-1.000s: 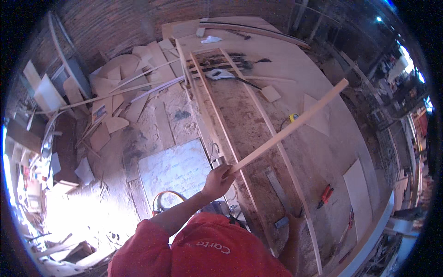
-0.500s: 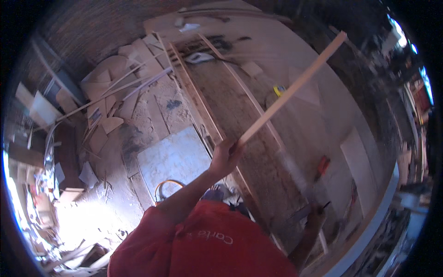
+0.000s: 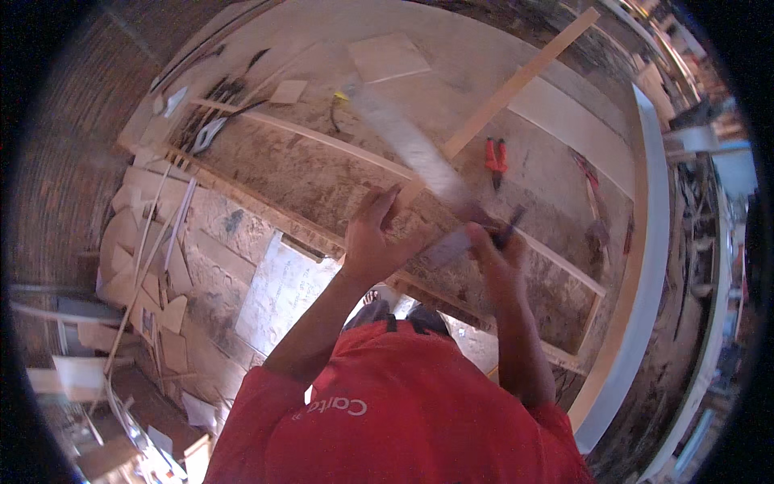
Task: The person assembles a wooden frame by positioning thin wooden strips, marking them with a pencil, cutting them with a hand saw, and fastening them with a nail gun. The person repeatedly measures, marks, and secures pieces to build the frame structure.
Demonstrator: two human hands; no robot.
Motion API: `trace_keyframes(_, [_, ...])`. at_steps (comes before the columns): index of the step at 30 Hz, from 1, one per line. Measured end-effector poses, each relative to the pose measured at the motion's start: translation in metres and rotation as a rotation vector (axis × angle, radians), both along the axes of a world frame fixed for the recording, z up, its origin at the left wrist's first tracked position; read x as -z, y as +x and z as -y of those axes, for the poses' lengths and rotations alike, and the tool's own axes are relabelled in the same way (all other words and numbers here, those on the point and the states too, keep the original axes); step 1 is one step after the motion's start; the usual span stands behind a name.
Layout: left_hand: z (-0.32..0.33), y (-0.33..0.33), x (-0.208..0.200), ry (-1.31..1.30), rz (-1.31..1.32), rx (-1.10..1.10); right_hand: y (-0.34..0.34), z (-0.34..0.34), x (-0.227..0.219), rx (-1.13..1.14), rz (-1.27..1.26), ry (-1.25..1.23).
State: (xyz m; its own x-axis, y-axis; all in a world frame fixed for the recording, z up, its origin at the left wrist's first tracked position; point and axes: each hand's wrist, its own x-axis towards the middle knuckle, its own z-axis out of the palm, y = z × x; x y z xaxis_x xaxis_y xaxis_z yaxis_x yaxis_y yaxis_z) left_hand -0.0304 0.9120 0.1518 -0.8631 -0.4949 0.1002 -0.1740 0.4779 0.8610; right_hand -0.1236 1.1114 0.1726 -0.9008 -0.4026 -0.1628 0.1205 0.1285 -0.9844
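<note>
A long pale wooden strip (image 3: 520,89) runs diagonally from the upper right down to my left hand (image 3: 375,238). The fingers curl at its near end, with the thumb stretched out to the right. My right hand (image 3: 501,262) is closed around a dark, slim, pencil-like stick (image 3: 513,222) and a tool with a long pale blade (image 3: 411,149). Motion blurs that blade, so its exact kind is unclear. It crosses in front of the strip just beyond my hands. Beneath both hands lies a long, narrow wooden frame (image 3: 322,139).
Red-handled pliers (image 3: 496,157) lie beyond the frame, right of the strip. A flat panel (image 3: 389,58) lies at the far side. Board offcuts (image 3: 165,315) are heaped at left, near a pale sheet (image 3: 282,286). A white-edged board (image 3: 637,274) curves along the right.
The view has turned and shifted toward the right. My right hand has come up beside my left, bringing the pale-bladed tool across the wooden strip. My left hand stays at the strip's near end.
</note>
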Motion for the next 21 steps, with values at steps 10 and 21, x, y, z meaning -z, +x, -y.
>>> trace_keyframes(10, [-0.013, 0.005, 0.011, -0.217, -0.136, 0.137, 0.013, 0.039, 0.018, -0.048, 0.077, -0.041])
trace_keyframes(21, [-0.009, 0.003, 0.027, -0.232, -0.101, 0.166, 0.018, 0.048, 0.018, 0.053, 0.078, -0.138])
